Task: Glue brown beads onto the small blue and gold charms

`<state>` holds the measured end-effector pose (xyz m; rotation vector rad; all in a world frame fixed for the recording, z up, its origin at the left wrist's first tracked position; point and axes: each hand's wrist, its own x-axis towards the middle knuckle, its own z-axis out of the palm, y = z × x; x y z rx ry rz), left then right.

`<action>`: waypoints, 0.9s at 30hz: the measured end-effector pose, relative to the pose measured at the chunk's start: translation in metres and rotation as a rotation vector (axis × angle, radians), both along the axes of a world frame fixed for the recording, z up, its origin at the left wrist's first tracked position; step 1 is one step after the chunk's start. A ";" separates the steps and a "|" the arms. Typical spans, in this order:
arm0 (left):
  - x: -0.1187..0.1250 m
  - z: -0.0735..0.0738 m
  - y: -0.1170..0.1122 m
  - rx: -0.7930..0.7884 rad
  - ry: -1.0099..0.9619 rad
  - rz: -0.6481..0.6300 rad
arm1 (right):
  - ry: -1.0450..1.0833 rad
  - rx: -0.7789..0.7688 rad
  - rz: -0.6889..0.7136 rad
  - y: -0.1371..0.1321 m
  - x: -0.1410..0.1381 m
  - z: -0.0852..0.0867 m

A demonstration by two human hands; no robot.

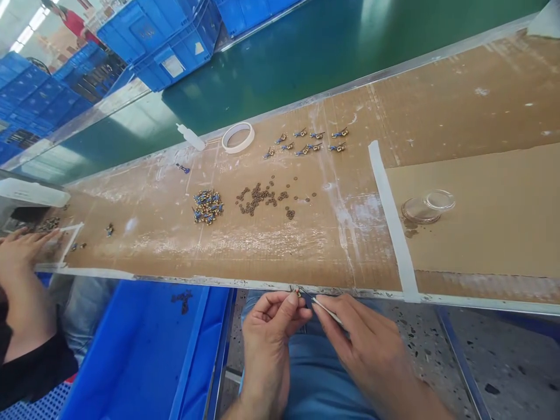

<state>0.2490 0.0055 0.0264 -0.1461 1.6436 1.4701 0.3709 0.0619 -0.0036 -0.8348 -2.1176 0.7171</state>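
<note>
My left hand (272, 326) is closed in a pinch on a tiny brass and blue part (299, 292) just below the bench's front edge. My right hand (359, 338) pinches a thin white stick-like tool (326, 310) whose tip points at that part. On the cardboard-covered bench (306, 245) lie a heap of small blue and brass parts (207, 206), a scatter of small dark rings (261, 197), and further back two rows of laid-out finished pieces (310, 142).
A roll of white tape (238, 137) and a small white bottle (191, 137) lie near the far edge. Two clear round lids (427, 206) sit at right. A co-worker's hand (21, 248) rests at left. A blue crate (144, 350) stands below the bench.
</note>
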 end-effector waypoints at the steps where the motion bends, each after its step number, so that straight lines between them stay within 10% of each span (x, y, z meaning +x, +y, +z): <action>1: 0.000 0.000 0.000 0.002 -0.001 -0.003 | -0.010 0.008 0.008 0.000 -0.001 0.000; 27: -0.001 0.004 0.002 -0.005 -0.012 -0.043 | 0.006 -0.104 0.024 0.002 -0.002 0.005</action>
